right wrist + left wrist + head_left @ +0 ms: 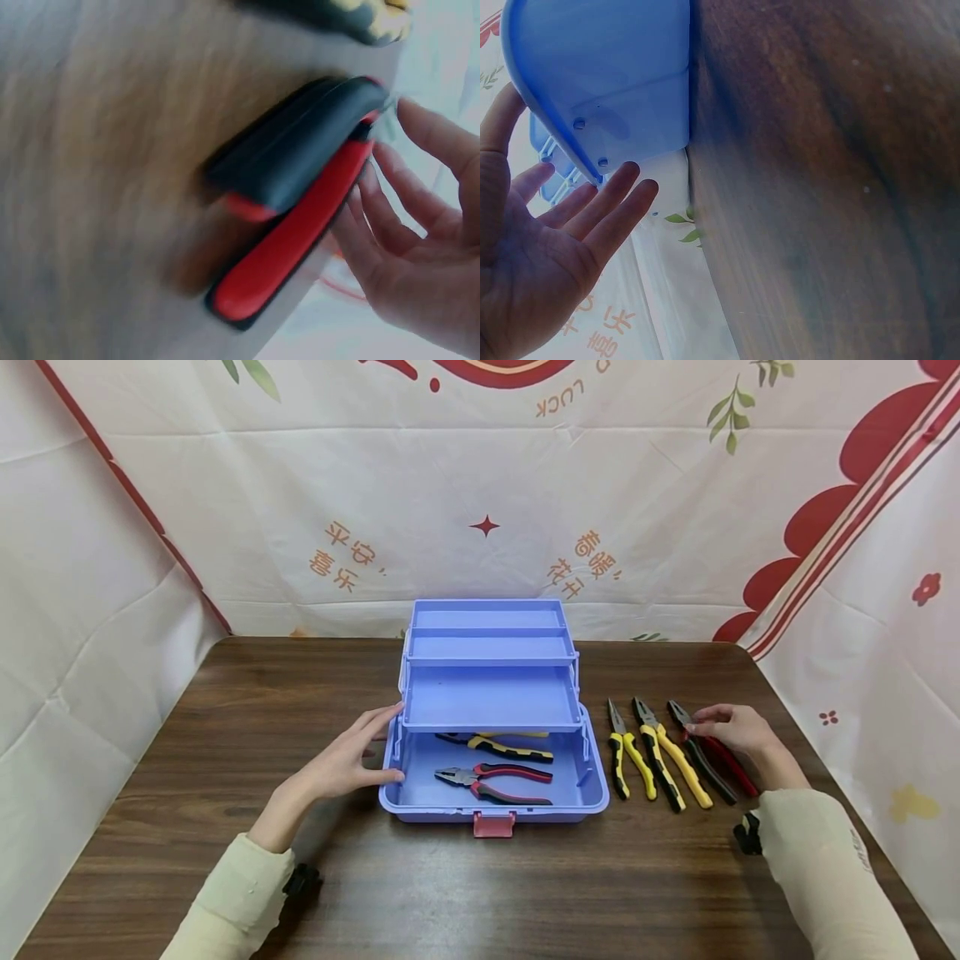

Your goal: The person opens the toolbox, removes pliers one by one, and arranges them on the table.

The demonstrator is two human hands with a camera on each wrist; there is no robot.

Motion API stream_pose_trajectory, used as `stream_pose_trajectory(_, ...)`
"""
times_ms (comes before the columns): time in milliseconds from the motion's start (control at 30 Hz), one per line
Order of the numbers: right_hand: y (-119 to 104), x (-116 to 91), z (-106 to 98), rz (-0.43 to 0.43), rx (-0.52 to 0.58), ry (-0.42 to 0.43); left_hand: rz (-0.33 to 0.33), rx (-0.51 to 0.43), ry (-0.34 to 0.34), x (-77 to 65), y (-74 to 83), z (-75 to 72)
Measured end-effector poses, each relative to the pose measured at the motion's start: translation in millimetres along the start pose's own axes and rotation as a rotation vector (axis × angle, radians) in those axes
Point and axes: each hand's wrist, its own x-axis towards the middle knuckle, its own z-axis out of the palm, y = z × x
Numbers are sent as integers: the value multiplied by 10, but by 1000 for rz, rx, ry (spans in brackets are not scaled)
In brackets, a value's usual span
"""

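A blue toolbox [491, 693] stands with its stepped trays raised. My left hand [348, 756] has its fingers spread along the box's left side, thumb at the rim; the left wrist view shows this hand [562, 240] against the blue wall. Inside lie red-and-black pliers [495, 770] and yellow-and-black pliers [517, 750], partly hidden under the lowest tray. On the right, my right hand [735, 732] pinches another pair of red-and-black pliers [708, 771] near the pivot. The right wrist view shows its handles [292, 247], blurred, beside the fingers of that hand [420, 217].
Yellow-and-black long-nose pliers [617, 743] and larger yellow-and-black pliers [660, 752] lie between the box and my right hand. A pink latch [493, 824] hangs at the box's front. The brown table [420, 893] meets a printed white cloth [465, 485] behind.
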Motion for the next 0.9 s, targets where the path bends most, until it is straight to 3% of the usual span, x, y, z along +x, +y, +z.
stream_pose_trajectory(167,-233,38,3,-105,173,44,6,1,7,-5,3,-3)
stream_pose_trajectory(233,-422,39,1,-143,238,-6,18,5,16,-5,0,0)
stream_pose_trajectory(533,-1494,-11,59,-330,331,-187,38,14,23,-2,-8,10)
stream_pose_trajectory(900,-2149,113,418,-552,334,-447,18,4,9,1,-4,-1)
